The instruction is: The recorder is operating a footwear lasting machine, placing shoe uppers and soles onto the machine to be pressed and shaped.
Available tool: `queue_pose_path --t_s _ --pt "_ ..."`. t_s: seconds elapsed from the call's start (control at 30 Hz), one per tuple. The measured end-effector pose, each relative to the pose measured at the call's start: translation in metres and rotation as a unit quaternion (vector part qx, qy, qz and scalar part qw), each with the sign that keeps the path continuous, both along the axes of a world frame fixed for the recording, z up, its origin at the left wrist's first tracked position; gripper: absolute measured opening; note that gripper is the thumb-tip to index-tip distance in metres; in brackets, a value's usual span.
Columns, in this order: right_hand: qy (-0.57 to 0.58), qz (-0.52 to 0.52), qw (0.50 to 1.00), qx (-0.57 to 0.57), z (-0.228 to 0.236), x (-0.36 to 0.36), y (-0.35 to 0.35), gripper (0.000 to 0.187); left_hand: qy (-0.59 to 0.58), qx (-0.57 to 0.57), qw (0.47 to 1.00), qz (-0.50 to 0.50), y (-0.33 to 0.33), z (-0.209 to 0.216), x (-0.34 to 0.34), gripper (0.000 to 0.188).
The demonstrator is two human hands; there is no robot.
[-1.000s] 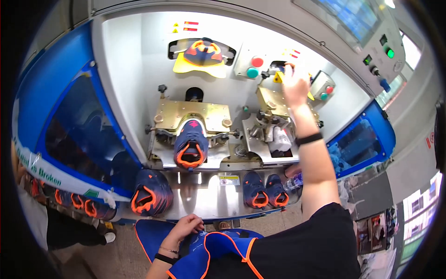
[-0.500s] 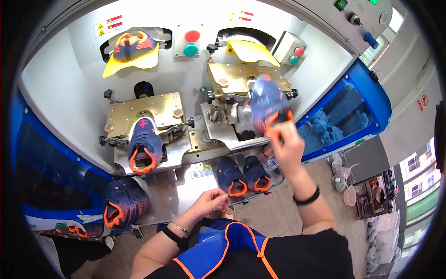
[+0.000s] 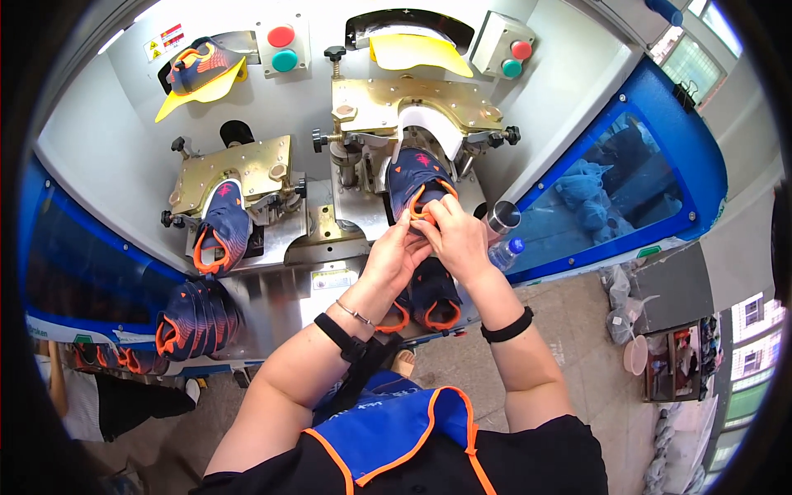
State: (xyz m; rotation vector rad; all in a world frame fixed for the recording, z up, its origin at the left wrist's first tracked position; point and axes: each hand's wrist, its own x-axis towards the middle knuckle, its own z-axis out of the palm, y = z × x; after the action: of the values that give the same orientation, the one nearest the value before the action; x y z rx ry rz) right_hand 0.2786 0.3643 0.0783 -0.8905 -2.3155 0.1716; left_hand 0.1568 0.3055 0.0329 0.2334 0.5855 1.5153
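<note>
A navy shoe upper (image 3: 412,172) with orange edging lies at the right-hand station of the machine, its toe just under a white curved mould (image 3: 431,124). My right hand (image 3: 458,238) pinches the orange collar at its heel end. Close beside it, my left hand (image 3: 394,254) has its fingertips closed on the same edge. Below my hands, another navy upper (image 3: 436,295) rests on the metal ledge, with one more partly hidden by my left wrist. At the left-hand station a similar upper (image 3: 223,221) sits with its toe against a brass-coloured plate (image 3: 239,169).
Stacked uppers (image 3: 202,322) stand on the ledge's left end. One upper (image 3: 198,68) hangs on a yellow holder; the right yellow holder (image 3: 421,54) is bare. Red and green buttons (image 3: 283,48) are on the back wall. A clear bottle (image 3: 505,252) and metal cup (image 3: 505,216) stand right.
The upper in my right hand has come down from in front of the right-hand station onto it. My left hand has risen from the ledge's front to the upper's heel. The view has shifted.
</note>
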Motion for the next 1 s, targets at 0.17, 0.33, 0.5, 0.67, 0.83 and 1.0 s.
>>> queue_pose_path --t_s 0.17,0.33,0.5,0.67,0.83,1.0 --pt "-0.001 0.016 1.0 -0.013 -0.004 0.007 0.001 0.022 0.004 -0.017 1.0 0.014 -0.003 -0.002 0.008 0.035" --pt "-0.006 0.024 1.0 -0.018 -0.004 0.011 0.006 0.022 0.044 -0.033 0.998 0.02 -0.001 -0.002 0.011 0.039" --pt "-0.004 0.015 1.0 -0.017 -0.005 0.007 0.004 0.023 0.053 -0.052 0.997 0.009 0.001 -0.007 0.001 0.038" --pt "0.002 0.006 1.0 -0.013 -0.006 0.004 -0.001 0.023 0.052 -0.066 0.996 -0.009 0.002 -0.009 -0.005 0.038" --pt "0.031 -0.018 0.999 0.036 0.015 0.004 -0.009 0.03 0.051 -0.063 0.997 -0.012 -0.002 -0.011 -0.01 0.036" --pt "0.02 0.023 0.99 0.139 0.009 -0.014 0.021 0.036 0.071 -0.072 0.995 -0.025 -0.002 -0.011 -0.006 0.036"
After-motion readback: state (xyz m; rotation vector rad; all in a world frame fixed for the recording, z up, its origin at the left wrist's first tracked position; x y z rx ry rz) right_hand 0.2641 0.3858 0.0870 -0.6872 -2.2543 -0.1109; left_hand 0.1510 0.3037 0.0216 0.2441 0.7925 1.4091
